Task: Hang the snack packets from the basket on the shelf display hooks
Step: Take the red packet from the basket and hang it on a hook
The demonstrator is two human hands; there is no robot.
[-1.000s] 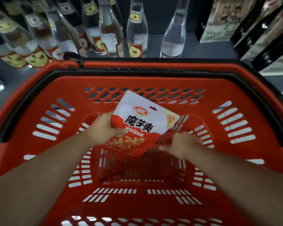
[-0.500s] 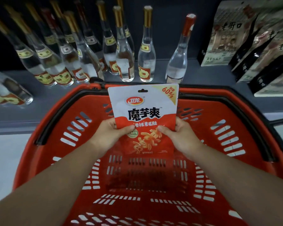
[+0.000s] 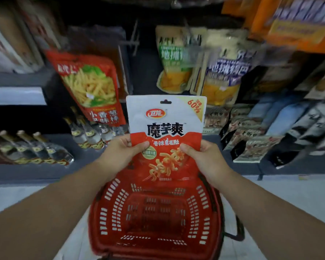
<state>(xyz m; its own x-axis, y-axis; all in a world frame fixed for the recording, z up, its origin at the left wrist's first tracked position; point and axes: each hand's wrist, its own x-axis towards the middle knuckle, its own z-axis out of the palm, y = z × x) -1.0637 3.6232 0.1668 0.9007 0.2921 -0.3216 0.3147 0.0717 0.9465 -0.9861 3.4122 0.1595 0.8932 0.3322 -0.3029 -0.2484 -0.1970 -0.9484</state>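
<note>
You hold a white-and-red snack packet (image 3: 165, 136) upright, your left hand (image 3: 120, 152) and right hand (image 3: 204, 156) pinching its side edges, above the red basket (image 3: 101, 212). Behind it hang a red packet (image 3: 94, 87) and two yellow-bottomed packets (image 3: 201, 64).

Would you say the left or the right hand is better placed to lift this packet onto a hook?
Probably left: the left hand grips the packet below the bare hook; the right hand sits farther right.
</note>
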